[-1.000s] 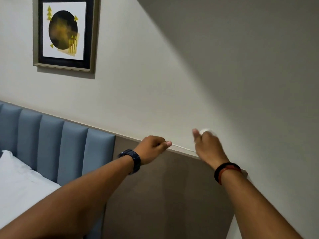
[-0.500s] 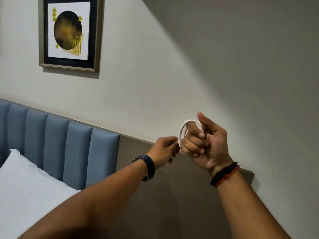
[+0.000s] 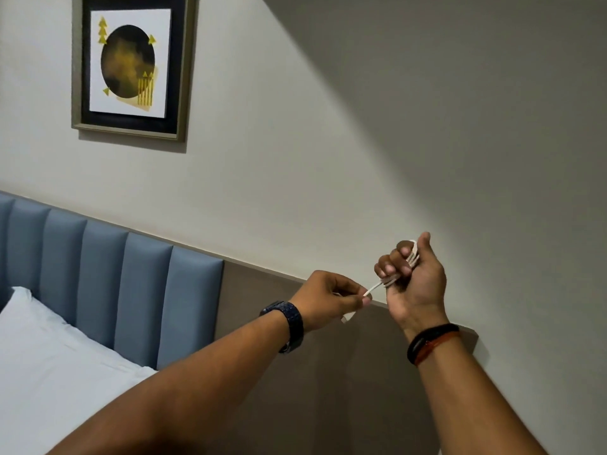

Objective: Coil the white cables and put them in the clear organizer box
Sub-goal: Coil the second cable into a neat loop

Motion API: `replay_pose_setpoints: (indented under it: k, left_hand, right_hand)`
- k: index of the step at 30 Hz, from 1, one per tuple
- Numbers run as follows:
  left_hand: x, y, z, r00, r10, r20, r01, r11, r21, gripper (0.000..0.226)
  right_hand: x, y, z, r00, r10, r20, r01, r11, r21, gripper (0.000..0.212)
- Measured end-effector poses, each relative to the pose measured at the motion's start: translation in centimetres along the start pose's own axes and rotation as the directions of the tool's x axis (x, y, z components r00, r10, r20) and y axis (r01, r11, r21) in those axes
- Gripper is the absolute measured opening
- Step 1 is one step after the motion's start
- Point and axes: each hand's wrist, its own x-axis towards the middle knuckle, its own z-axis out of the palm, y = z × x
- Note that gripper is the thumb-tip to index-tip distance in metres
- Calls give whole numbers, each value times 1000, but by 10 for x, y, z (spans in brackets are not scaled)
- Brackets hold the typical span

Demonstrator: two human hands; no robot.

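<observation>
A white cable (image 3: pixel 391 280) is wound in loops round the curled fingers of my right hand (image 3: pixel 410 284), which is raised in front of the wall with its thumb sticking up. A short free stretch of the cable runs down-left to my left hand (image 3: pixel 328 300), which pinches it between thumb and forefinger. The cable's white plug end hangs just below that hand. The two hands are close together, a few centimetres apart. The clear organizer box is not in view.
A blue padded headboard (image 3: pixel 108 284) and a brown wall panel (image 3: pixel 328 372) run behind my arms. A white pillow (image 3: pixel 42 359) lies at lower left. A framed picture (image 3: pixel 131 64) hangs on the grey wall at upper left.
One second ago my hands were apart with the cable stretched between them. My right hand has since turned palm-side toward me with loops on its fingers, and the left hand has closed in.
</observation>
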Motion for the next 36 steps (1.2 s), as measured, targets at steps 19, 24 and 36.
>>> replay_pose_setpoints:
  k: [19, 24, 36]
  left_hand:
    - [-10, -2, -24, 664, 735, -137, -332, 455, 826, 28]
    - [1, 5, -41, 877, 412, -247, -244, 824, 511, 23]
    - [-5, -1, -36, 993, -54, 108, 69, 988, -136, 25]
  right_hand:
    - [-8, 37, 23, 967, 253, -40, -154, 447, -881, 83]
    - [-14, 43, 18, 873, 486, -41, -365, 595, -716, 83]
    - [-11, 19, 7, 778, 509, 367, -474, 860, -189, 83]
